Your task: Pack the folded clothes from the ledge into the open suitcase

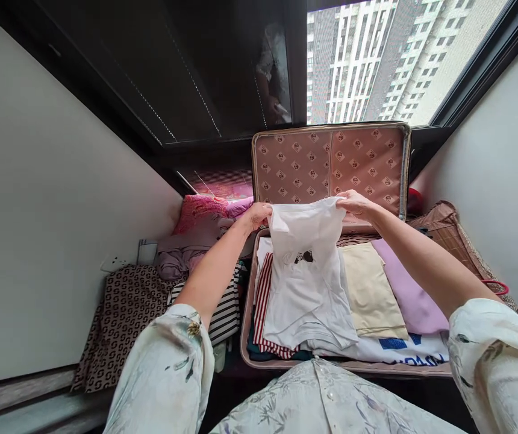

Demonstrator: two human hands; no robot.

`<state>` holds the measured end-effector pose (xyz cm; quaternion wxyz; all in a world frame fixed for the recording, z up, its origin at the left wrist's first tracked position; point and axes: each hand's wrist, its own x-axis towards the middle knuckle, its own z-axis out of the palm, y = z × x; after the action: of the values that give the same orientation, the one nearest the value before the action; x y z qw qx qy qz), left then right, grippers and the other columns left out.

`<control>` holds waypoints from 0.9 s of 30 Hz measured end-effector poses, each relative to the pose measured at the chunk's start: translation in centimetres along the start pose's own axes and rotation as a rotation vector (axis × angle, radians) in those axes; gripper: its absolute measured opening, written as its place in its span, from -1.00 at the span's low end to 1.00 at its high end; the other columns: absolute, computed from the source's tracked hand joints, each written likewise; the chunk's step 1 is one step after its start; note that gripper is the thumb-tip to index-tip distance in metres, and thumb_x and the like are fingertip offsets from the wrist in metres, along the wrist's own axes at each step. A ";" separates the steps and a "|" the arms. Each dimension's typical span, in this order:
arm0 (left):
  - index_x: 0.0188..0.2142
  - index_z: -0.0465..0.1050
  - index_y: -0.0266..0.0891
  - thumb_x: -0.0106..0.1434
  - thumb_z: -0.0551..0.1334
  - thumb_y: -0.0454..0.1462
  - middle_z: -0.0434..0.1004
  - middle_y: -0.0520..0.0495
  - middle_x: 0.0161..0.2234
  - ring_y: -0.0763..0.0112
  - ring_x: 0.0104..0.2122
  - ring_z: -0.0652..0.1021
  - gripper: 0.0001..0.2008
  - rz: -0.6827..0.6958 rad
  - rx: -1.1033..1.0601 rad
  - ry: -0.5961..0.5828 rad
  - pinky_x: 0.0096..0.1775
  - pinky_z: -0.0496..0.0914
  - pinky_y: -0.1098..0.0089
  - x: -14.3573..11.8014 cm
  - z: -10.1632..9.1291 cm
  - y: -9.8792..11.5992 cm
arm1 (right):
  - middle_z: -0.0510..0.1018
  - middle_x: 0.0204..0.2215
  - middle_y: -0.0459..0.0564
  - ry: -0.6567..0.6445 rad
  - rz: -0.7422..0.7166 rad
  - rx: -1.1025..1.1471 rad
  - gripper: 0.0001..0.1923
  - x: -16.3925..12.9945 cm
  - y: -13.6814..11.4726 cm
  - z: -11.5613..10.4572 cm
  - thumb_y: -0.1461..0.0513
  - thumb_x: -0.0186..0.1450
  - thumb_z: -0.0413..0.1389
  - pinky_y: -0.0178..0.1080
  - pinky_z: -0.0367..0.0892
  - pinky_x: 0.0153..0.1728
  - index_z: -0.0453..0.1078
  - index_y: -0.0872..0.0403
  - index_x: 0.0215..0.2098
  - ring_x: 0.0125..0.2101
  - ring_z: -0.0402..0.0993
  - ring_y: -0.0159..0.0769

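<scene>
— Where is the white cotton T-shirt with a small dark print (306, 271)?

— Stretched between both hands: the left hand (259, 214) pinches its far left corner, the right hand (353, 204) its far right corner, both closed on cloth. It drapes into the open pink-lined suitcase (331, 160).

— Around it?

— One red-striped garment (263, 295) left, one beige folded cloth (370, 289) and one lilac cloth (410, 292) right. Nothing blocks it.

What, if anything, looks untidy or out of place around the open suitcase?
Inside the suitcase the clothes lie flat. Left of it, pink and mauve clothes sit crumpled in a heap. Both hands, left and right, hold up a white T-shirt.
</scene>
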<state>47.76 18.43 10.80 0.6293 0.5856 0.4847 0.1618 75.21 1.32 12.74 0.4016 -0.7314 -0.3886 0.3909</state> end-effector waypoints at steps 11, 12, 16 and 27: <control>-0.37 0.45 -0.24 0.01 0.50 -0.24 0.50 0.02 -0.50 0.39 -0.46 0.54 -0.71 0.016 0.026 0.160 -0.38 0.39 0.43 -0.2 1.6 0.7 | 0.27 -0.58 -0.19 0.116 -0.012 0.032 -0.58 -0.3 0.3 1.2 0.00 0.05 0.34 -0.30 0.16 -0.46 0.21 0.00 -0.46 -0.47 0.18 -0.39; -0.36 0.44 -0.24 -0.02 0.52 -0.24 0.50 0.02 -0.49 0.38 -0.45 0.54 -0.68 0.032 0.033 0.164 -0.36 0.39 0.41 -0.3 1.5 0.8 | 0.28 -0.57 -0.19 0.127 -0.019 0.040 -0.55 -0.5 0.3 1.1 -0.01 0.04 0.36 -0.30 0.17 -0.45 0.19 -0.01 -0.45 -0.47 0.19 -0.38; -0.45 0.33 -0.22 -0.16 0.45 -0.41 0.38 0.13 -0.55 0.45 -0.49 0.44 -0.66 0.155 0.178 0.121 -0.38 0.28 0.47 -0.8 0.3 1.5 | 0.31 -0.53 -0.19 0.098 -0.039 0.026 -0.56 -1.2 0.3 0.5 0.07 -0.01 0.38 -0.30 0.18 -0.43 0.17 -0.02 -0.46 -0.45 0.22 -0.38; -0.46 0.56 -0.27 -0.12 0.46 -0.32 0.38 0.08 -0.56 0.39 -0.48 0.39 -0.82 0.261 0.647 -0.178 -0.39 0.17 0.42 -3.1 -1.9 4.4 | 0.26 -0.57 -0.17 -0.113 -0.150 -0.286 -0.77 -4.1 -3.3 -1.5 0.16 0.03 0.30 -0.28 0.07 -0.46 0.33 0.03 -0.49 -0.47 0.17 -0.38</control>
<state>46.35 18.32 16.28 0.4253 0.8231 0.3754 0.0274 74.10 -1.49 17.29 0.2987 -0.7269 -0.5158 0.3410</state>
